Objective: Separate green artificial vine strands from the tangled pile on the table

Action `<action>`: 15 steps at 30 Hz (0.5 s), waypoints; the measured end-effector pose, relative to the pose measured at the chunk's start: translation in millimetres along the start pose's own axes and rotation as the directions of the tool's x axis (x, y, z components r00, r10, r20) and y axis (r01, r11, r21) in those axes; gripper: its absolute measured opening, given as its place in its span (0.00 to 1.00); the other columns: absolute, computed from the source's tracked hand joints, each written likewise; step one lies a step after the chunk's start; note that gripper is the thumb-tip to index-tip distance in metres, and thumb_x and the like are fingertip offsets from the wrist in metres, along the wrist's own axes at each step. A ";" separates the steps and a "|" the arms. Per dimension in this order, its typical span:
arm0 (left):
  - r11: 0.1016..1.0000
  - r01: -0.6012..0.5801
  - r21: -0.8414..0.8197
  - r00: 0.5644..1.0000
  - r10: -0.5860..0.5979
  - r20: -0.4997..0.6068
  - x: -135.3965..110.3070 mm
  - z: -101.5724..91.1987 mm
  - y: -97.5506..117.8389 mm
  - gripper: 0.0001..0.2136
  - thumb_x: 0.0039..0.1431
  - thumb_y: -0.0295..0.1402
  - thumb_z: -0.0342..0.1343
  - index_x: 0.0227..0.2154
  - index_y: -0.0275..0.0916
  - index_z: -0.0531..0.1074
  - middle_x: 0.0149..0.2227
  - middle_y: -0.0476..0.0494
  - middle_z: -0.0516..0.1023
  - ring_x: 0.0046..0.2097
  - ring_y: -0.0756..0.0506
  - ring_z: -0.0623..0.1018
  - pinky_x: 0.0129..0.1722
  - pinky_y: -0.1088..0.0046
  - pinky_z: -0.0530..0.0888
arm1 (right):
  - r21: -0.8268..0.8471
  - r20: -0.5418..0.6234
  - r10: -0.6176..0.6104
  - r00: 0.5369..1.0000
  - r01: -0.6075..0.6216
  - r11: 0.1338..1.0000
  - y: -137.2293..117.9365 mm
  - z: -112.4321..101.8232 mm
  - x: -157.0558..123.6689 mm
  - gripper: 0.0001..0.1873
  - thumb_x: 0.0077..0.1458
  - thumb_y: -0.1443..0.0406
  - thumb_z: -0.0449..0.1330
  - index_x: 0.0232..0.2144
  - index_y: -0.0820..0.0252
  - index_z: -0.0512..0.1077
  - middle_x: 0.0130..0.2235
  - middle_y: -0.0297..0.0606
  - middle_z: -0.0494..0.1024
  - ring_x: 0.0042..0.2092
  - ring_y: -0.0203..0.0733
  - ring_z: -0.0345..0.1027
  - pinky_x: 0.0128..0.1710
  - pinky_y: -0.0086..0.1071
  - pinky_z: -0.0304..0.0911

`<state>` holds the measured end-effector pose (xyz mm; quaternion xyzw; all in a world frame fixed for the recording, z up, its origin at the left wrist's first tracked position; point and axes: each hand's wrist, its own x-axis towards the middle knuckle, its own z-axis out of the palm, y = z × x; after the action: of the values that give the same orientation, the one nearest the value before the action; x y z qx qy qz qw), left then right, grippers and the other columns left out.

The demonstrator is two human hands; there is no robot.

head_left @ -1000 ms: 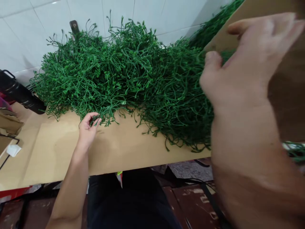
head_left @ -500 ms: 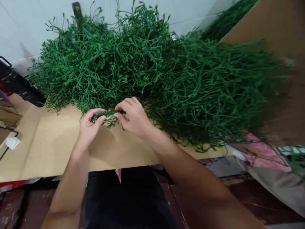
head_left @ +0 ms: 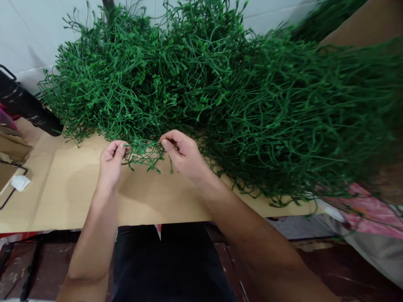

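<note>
Between my hands stretches a small tangle of thin green plastic-looking plant stems (head_left: 145,154), with little buds at the tips. My left hand (head_left: 111,157) pinches its left end between thumb and fingers. At the right end, my right hand (head_left: 181,151) is closed in a pinch on the stems. Both hands are just above the cardboard-covered table (head_left: 75,188). Right behind them rises a big heap of the same green stems (head_left: 132,84), and a second heap (head_left: 289,117) spreads to the right.
A black bottle (head_left: 30,105) leans at the far left, near a cardboard box (head_left: 12,144) and a crumpled white piece (head_left: 20,183). White tiled wall (head_left: 28,37) stands behind. A brown cardboard sheet (head_left: 362,27) rises at the right, above a pink cloth-like piece (head_left: 371,209).
My hands have moved apart, the left one leftward and the right one slightly rightward, so the stems between them are spread wider. The camera view has shifted a little.
</note>
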<state>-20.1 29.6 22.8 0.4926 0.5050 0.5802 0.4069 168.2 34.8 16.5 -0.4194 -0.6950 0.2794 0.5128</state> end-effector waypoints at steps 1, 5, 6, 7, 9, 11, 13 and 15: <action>1.000 0.009 -0.030 1.000 -0.010 -0.020 1.5 -1.7 -1.3 0.14 0.44 0.45 0.62 0.24 0.40 0.68 0.22 0.52 0.68 0.22 0.54 0.64 0.21 0.79 0.61 | 0.061 -0.001 0.045 0.999 -0.045 0.997 2.7 0.0 -0.7 0.08 0.56 0.63 0.49 0.28 0.61 0.64 0.27 0.34 0.66 0.30 0.32 0.58 0.31 0.29 0.56; 0.999 -0.008 -0.048 0.994 0.003 -0.106 5.6 -6.2 -5.1 0.15 0.45 0.46 0.60 0.24 0.40 0.66 0.21 0.53 0.64 0.21 0.55 0.62 0.19 0.78 0.57 | 0.179 -0.002 0.136 0.991 -0.134 0.975 8.7 -0.9 -2.8 0.13 0.57 0.58 0.51 0.26 0.61 0.62 0.24 0.31 0.63 0.25 0.29 0.55 0.27 0.27 0.54; 0.999 -0.014 -0.029 0.995 0.011 -0.104 5.3 -5.8 -5.1 0.15 0.46 0.46 0.59 0.24 0.40 0.66 0.22 0.53 0.64 0.21 0.55 0.62 0.19 0.78 0.57 | 0.167 -0.008 0.116 0.993 -0.113 0.979 7.2 -0.8 -3.1 0.13 0.56 0.58 0.52 0.27 0.61 0.63 0.25 0.32 0.64 0.26 0.29 0.56 0.27 0.27 0.55; 1.000 -0.017 -0.008 0.996 0.016 -0.086 4.4 -4.7 -4.7 0.14 0.46 0.46 0.59 0.24 0.40 0.66 0.22 0.53 0.65 0.21 0.55 0.61 0.19 0.78 0.57 | 0.135 -0.018 0.075 0.997 -0.072 0.988 4.3 -0.5 -3.3 0.12 0.56 0.57 0.52 0.29 0.61 0.64 0.27 0.33 0.66 0.28 0.30 0.58 0.30 0.28 0.57; 0.999 -0.019 0.032 0.999 0.020 -0.025 1.2 -0.9 -2.6 0.15 0.46 0.45 0.60 0.23 0.39 0.66 0.21 0.52 0.65 0.21 0.55 0.61 0.19 0.78 0.58 | 0.039 -0.026 -0.055 0.998 0.055 0.998 -4.6 1.8 -3.5 0.12 0.54 0.57 0.55 0.35 0.62 0.66 0.35 0.38 0.70 0.36 0.34 0.63 0.37 0.32 0.60; 0.998 -0.024 0.061 0.999 0.022 0.036 -2.1 3.2 -0.1 0.15 0.45 0.45 0.60 0.22 0.38 0.67 0.21 0.52 0.65 0.22 0.54 0.62 0.20 0.78 0.60 | -0.042 0.038 -0.170 0.985 0.171 0.984 -14.0 6.4 -3.6 0.16 0.52 0.58 0.58 0.40 0.62 0.67 0.41 0.41 0.72 0.43 0.39 0.64 0.45 0.35 0.60; 0.997 -0.023 0.069 0.999 0.020 0.047 -4.1 5.7 1.7 0.14 0.46 0.45 0.60 0.22 0.38 0.68 0.20 0.52 0.65 0.22 0.54 0.62 0.20 0.78 0.61 | -0.057 0.161 -0.187 0.969 0.198 0.979 -19.8 12.7 -3.8 0.15 0.52 0.60 0.58 0.41 0.63 0.67 0.40 0.41 0.73 0.43 0.40 0.65 0.45 0.36 0.60; 0.998 -0.020 0.066 1.000 0.020 0.006 -4.3 6.3 1.8 0.14 0.48 0.44 0.59 0.21 0.38 0.67 0.19 0.52 0.65 0.21 0.54 0.61 0.19 0.78 0.60 | -0.035 0.252 -0.126 0.959 0.140 0.990 -20.1 18.9 -4.2 0.10 0.54 0.65 0.54 0.38 0.63 0.67 0.36 0.39 0.73 0.38 0.37 0.66 0.40 0.33 0.60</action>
<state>-13.1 26.3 23.9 0.5124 0.5179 0.5660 0.3858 144.9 22.1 24.9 -0.3466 -0.7876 0.2764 0.4279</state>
